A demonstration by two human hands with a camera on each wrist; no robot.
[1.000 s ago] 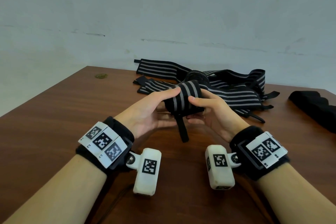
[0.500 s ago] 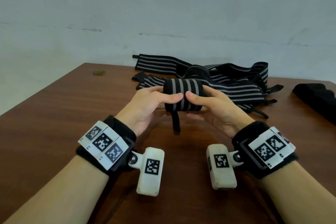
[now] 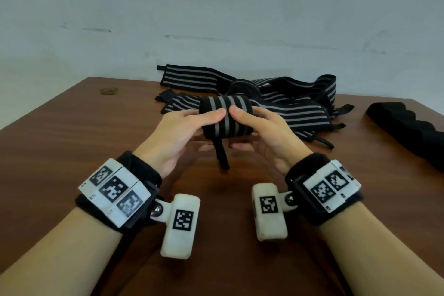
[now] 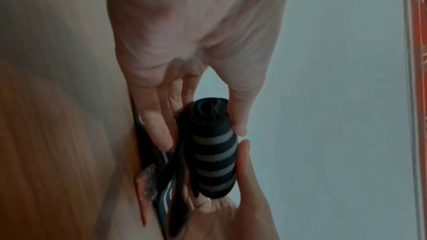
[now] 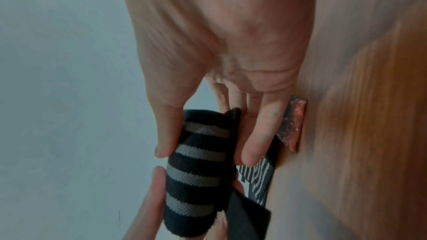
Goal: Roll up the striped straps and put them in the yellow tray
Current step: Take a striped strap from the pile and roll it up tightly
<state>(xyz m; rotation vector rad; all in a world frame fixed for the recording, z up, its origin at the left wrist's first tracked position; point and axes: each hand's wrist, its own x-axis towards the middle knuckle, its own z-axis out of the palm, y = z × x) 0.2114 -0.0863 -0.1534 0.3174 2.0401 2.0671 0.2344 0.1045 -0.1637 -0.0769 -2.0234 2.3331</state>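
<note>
Holding one rolled striped strap (image 3: 225, 116) above the table (image 3: 72, 142), I pinch it between left hand (image 3: 177, 134) and right hand (image 3: 266, 134); its tail dangles, unrolled straps (image 3: 295, 103) wait behind, no yellow tray visible.

the rolled strap (image 3: 227, 116) is a tight black cylinder with grey stripes, lying sideways at the centre of the frame, held off the table. a plain black tail (image 3: 221, 152) hangs down from its underside. the loose striped straps (image 3: 288, 101) lie flat and overlapping in a heap just behind it, right of centre, on the wood.
</note>
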